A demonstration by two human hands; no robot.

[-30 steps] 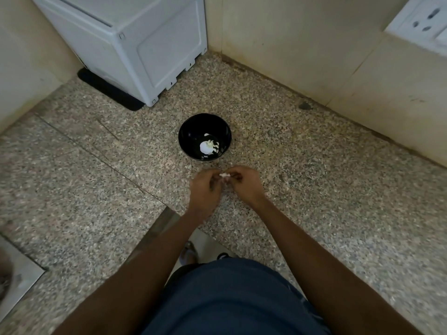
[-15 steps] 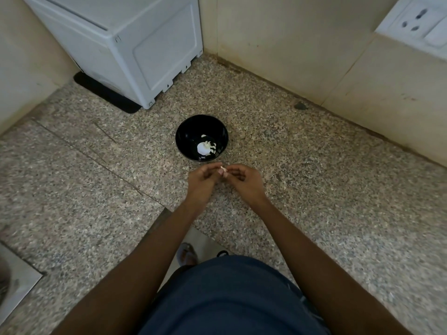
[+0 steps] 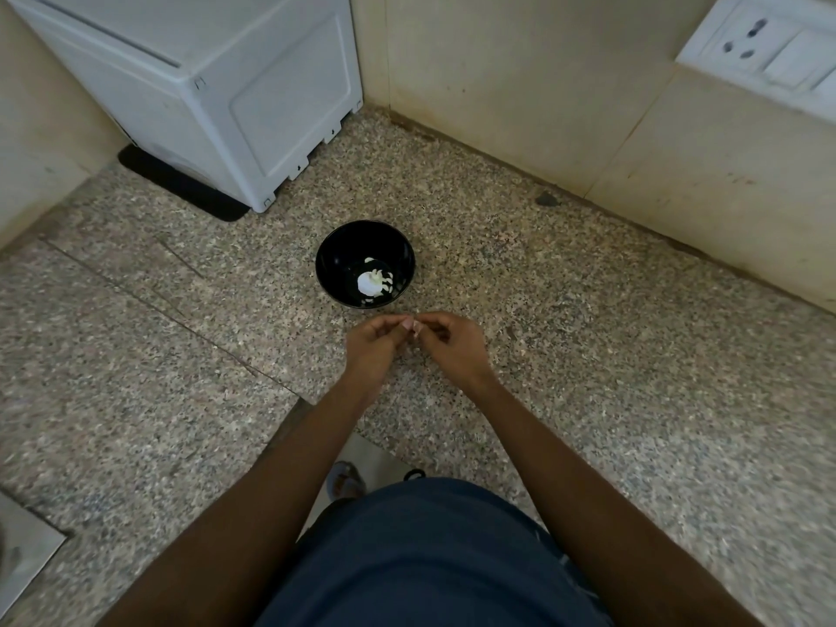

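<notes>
Pale little piece (image 3: 415, 328), that's the one to watch, and it sits pinched right between the fingertips of both hands, just on the near side of the black bowl (image 3: 332, 264) and hovering above the speckled stone desk (image 3: 610, 355). Left hand (image 3: 377, 346) has its fingers curled in, thumb up against the piece; right hand (image 3: 452, 343) meets it from the other side, fingers bent and gripping the same bit. What the piece is exactly, too small to call. The two hands touch each other at the fingertips, close to the bowl but not touching its rim. Inside the bowl, a white lump (image 3: 370, 283) rests on the bottom with thin white slivers scattered round it. Beyond the bowl and off to its left stands a white appliance (image 3: 253, 83), backed into the corner. Beyond the bowl to its right, high on the wall, a white socket plate (image 3: 760, 52).
</notes>
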